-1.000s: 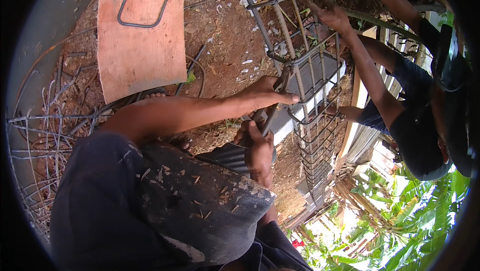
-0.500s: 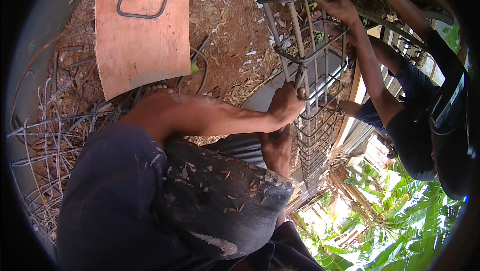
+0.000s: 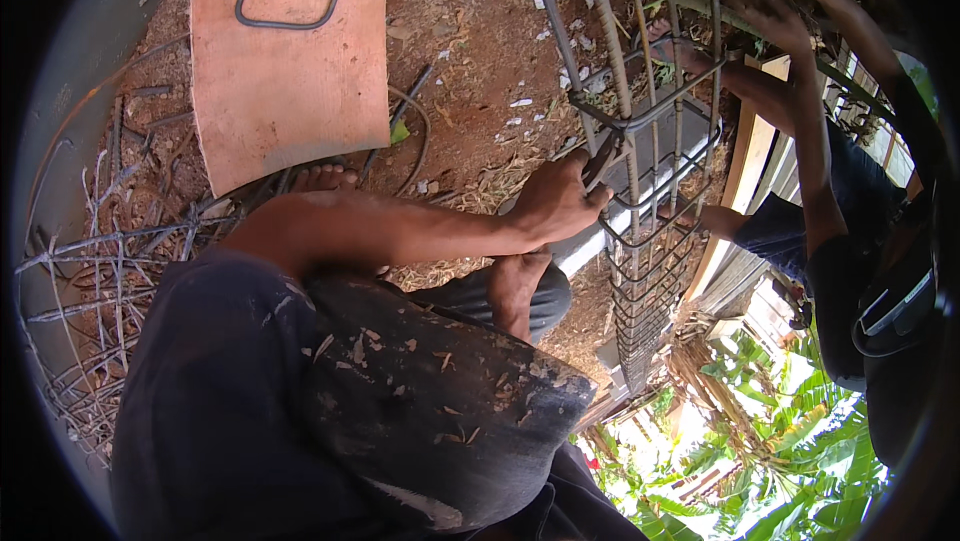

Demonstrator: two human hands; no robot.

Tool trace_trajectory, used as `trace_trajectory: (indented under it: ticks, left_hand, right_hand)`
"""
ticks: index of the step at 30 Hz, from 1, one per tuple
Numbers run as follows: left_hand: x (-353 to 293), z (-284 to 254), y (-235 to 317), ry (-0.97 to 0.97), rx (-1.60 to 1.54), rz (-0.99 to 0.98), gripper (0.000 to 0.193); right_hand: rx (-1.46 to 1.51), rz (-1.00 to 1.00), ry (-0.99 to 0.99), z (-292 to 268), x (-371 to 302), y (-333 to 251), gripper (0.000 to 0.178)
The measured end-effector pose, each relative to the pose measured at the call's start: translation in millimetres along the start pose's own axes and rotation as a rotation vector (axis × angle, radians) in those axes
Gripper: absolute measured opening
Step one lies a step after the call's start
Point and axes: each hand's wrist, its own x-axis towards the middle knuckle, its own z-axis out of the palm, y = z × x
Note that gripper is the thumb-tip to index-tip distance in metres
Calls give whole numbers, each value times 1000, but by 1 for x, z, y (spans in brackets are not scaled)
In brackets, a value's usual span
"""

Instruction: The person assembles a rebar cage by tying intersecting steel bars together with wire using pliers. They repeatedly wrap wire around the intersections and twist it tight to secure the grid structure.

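Note:
A long cage of steel rebar with square stirrups (image 3: 650, 121) runs from the top of the view down toward the lower right. My left hand (image 3: 560, 199) is closed around a dark metal tool that looks like pincers (image 3: 602, 156). Its jaw end points up to a stirrup at the cage's near side. Just below the left wrist is my right hand (image 3: 518, 276). Its fingers are hidden or too unclear to read, and its forearm disappears behind the dark, paint-flecked cloth (image 3: 450, 391) over my leg.
Across the cage, another person's hands (image 3: 775, 21) are at its upper end. A pinkish plywood sheet (image 3: 290, 91) with a bent rod (image 3: 290, 25) lies on the upper left ground. Tangled rebar offcuts (image 3: 110, 261) lie at far left; a grey concrete slab (image 3: 590, 241) is under the cage.
The cage now appears further right and lower in the view. My left hand, with the pincers, and my right hand have both drawn left from it. The other person's hand has shifted right.

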Motion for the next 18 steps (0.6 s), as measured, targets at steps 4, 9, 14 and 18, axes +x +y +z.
trace_trajectory:
  ticks: [4,9,14,18]
  left_hand:
    - [0,-4,-2,-105,-268,132,42]
    - [-8,-12,14,-311,-530,-87,38]
    - [-8,-9,19,-201,-501,-14,35]
    - [-6,-5,16,-216,-481,-33,32]
  right_hand:
    - [45,267,-205,-36,-3,-5,28]
    - [-131,379,-397,-70,-1,-96,35]
    - [-128,409,-354,-65,2,-132,39]
    - [-72,412,-313,-60,0,-126,38]
